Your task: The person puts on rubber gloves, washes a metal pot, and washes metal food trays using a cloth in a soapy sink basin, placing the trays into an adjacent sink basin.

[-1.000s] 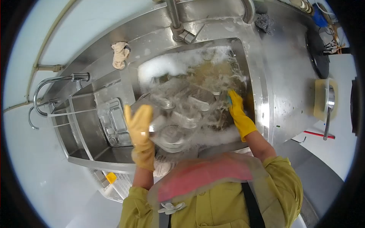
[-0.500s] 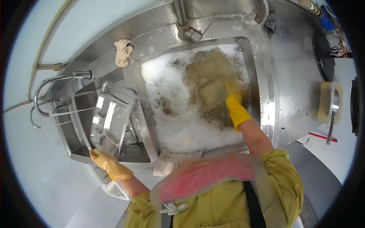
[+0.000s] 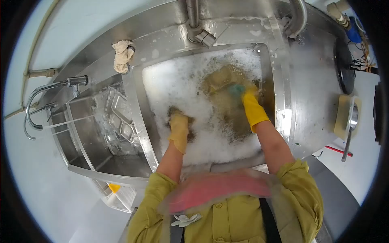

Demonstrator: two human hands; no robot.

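Note:
In the foamy sink basin, my right hand, in a bright yellow rubber glove, reaches under the murky water. It grips a blue-green scouring pad, blurred by the water. Just left of the pad, a rectangular container lies submerged, its outline unclear. My left hand, in a paler yellow glove, is dipped into the suds at the basin's left side; foam and water hide its fingers. A clear plastic tray with moulded compartments rests in the left basin, among other clear pieces.
A faucet stands behind the main basin, and a curved tap stands at the left basin. A beige cloth lies on the back rim. At right are a pale tub with a ladle and a black lid.
My left hand has let go of the clear tray, now down in the left basin, and moved right into the suds. My right hand stays in the water with the pad.

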